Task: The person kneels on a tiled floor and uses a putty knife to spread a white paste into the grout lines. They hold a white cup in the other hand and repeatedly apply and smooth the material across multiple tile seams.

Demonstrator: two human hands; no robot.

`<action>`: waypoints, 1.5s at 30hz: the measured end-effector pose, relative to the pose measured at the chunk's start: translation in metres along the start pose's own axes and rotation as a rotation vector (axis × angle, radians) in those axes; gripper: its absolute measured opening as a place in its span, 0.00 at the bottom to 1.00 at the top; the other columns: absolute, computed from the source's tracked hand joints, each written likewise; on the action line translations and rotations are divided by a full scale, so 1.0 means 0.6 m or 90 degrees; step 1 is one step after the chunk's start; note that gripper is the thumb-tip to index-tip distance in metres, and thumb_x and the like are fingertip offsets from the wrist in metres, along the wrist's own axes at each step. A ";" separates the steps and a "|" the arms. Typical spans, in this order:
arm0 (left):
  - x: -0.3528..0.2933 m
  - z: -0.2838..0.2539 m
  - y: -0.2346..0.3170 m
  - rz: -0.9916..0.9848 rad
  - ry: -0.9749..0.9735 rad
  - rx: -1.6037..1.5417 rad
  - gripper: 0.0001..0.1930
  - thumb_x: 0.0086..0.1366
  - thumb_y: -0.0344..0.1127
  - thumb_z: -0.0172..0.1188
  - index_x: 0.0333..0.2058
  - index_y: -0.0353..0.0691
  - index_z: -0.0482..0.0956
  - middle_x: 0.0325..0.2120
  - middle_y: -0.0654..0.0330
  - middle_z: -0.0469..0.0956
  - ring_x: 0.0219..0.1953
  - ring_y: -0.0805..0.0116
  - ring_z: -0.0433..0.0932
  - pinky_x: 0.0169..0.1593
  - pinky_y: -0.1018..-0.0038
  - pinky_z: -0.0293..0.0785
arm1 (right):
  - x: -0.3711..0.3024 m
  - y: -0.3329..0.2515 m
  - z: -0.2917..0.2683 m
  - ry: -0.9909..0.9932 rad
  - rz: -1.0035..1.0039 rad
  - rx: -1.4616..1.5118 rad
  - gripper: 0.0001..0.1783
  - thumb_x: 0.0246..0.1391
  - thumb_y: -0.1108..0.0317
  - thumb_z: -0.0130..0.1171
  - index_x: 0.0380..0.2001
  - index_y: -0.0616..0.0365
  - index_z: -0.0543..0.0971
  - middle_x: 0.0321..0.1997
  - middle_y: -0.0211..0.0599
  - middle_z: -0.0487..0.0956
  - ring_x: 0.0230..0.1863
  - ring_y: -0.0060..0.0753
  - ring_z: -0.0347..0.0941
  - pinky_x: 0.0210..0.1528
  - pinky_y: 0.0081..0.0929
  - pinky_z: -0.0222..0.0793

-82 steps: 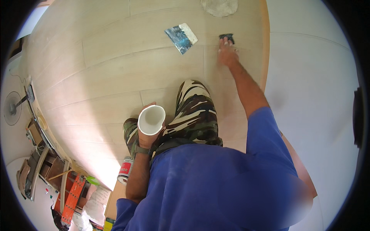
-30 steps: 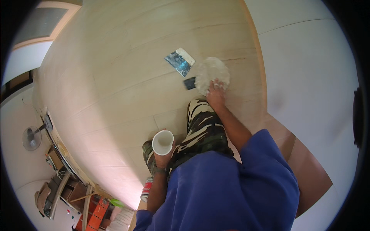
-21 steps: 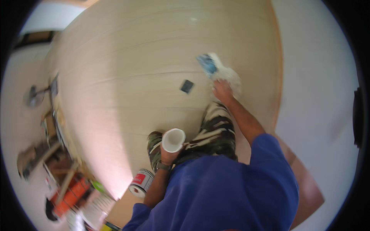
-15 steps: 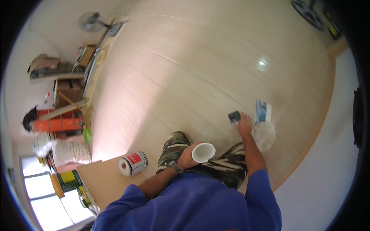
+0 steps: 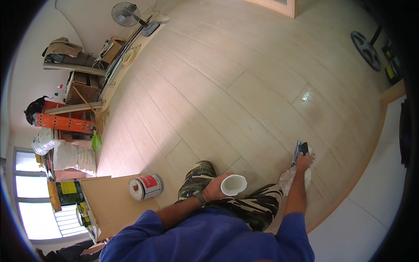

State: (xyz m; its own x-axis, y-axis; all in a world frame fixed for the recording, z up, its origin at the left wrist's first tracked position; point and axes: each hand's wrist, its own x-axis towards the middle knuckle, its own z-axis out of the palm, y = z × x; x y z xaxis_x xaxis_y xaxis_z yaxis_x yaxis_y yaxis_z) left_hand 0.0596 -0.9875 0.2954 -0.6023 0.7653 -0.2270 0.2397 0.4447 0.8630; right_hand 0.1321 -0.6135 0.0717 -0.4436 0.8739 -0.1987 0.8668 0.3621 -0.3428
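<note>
My left hand is closed around the side of a white plastic tub, held with its mouth up by my camouflage-trousered knees. Its inside looks pale, and I cannot tell if anything lies in it. Out to the right, my right hand grips a small, dark, flat block. The block sits over a blue-and-white packet on the floor and partly hides it. Below that hand lies a crumpled whitish cloth or bag, partly covered by my forearm.
Wood-look planks make up the floor. A paint can lies left of my knees beside a tan board. An orange ladder, white sacks and a fan line the left wall. A black wheel-shaped base stands far right.
My right hand has moved right with the dark block, from bare floor to the blue-and-white packet. My left hand keeps hold of the tub. The view has shifted a little.
</note>
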 end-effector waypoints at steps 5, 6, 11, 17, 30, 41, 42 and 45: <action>0.014 -0.004 -0.002 -0.020 -0.013 -0.032 0.35 0.46 0.39 0.70 0.52 0.39 0.64 0.46 0.54 0.70 0.48 0.56 0.71 0.50 0.68 0.68 | 0.047 0.052 0.002 -0.036 0.037 -0.083 0.21 0.46 0.59 0.58 0.36 0.67 0.76 0.49 0.55 0.69 0.48 0.59 0.65 0.54 0.47 0.62; 0.006 -0.006 -0.003 -0.032 -0.010 -0.029 0.35 0.46 0.39 0.70 0.52 0.39 0.64 0.46 0.54 0.70 0.48 0.56 0.71 0.50 0.68 0.68 | 0.037 0.032 -0.003 -0.055 0.059 -0.090 0.20 0.45 0.60 0.58 0.35 0.67 0.76 0.47 0.54 0.70 0.47 0.57 0.66 0.52 0.45 0.63; 0.014 0.000 -0.002 -0.006 0.013 -0.029 0.35 0.46 0.40 0.70 0.51 0.39 0.64 0.45 0.54 0.71 0.47 0.56 0.72 0.50 0.69 0.69 | 0.088 0.058 0.018 -0.073 -0.030 -0.031 0.14 0.40 0.66 0.59 0.29 0.67 0.76 0.30 0.48 0.76 0.36 0.46 0.72 0.40 0.37 0.68; 0.001 -0.022 -0.017 0.016 0.060 -0.044 0.34 0.45 0.40 0.71 0.50 0.39 0.66 0.44 0.53 0.72 0.47 0.56 0.72 0.50 0.69 0.69 | 0.024 -0.006 0.032 -0.148 0.150 0.502 0.09 0.42 0.68 0.59 0.25 0.62 0.75 0.21 0.33 0.72 0.18 0.30 0.65 0.24 0.28 0.62; -0.025 -0.242 -0.154 -0.006 0.220 -0.175 0.31 0.45 0.38 0.70 0.48 0.36 0.69 0.43 0.54 0.74 0.46 0.59 0.74 0.50 0.70 0.69 | -0.225 0.018 -0.177 -0.171 0.335 1.044 0.21 0.52 0.70 0.50 0.49 0.67 0.67 0.51 0.45 0.70 0.52 0.42 0.67 0.55 0.40 0.62; -0.021 -0.317 -0.204 -0.135 0.287 -0.155 0.19 0.50 0.32 0.67 0.39 0.32 0.73 0.33 0.58 0.77 0.35 0.69 0.75 0.40 0.73 0.71 | -0.280 0.098 -0.175 0.028 0.416 0.947 0.19 0.54 0.72 0.46 0.49 0.67 0.66 0.51 0.45 0.70 0.51 0.44 0.68 0.55 0.40 0.64; -0.022 -0.314 -0.196 -0.135 0.301 -0.162 0.18 0.51 0.32 0.67 0.39 0.32 0.73 0.32 0.58 0.77 0.34 0.70 0.75 0.40 0.73 0.71 | -0.267 0.102 -0.161 0.042 0.420 0.952 0.19 0.54 0.73 0.46 0.50 0.67 0.65 0.52 0.46 0.69 0.51 0.44 0.68 0.55 0.41 0.64; -0.038 -0.303 -0.186 -0.129 0.368 -0.179 0.16 0.51 0.31 0.66 0.38 0.32 0.74 0.30 0.60 0.77 0.33 0.71 0.74 0.39 0.74 0.71 | -0.269 0.129 -0.125 0.082 0.438 0.968 0.19 0.54 0.74 0.46 0.50 0.67 0.65 0.52 0.46 0.69 0.51 0.44 0.68 0.54 0.41 0.65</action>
State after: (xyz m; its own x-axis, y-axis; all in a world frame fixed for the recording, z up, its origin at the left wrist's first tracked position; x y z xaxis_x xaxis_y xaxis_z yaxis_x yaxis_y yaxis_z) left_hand -0.0920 -1.1393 0.2861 -0.9442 0.2722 -0.1855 -0.0807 0.3549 0.9314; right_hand 0.2876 -0.7023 0.1461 -0.0128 0.7724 -0.6350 -0.1497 -0.6294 -0.7625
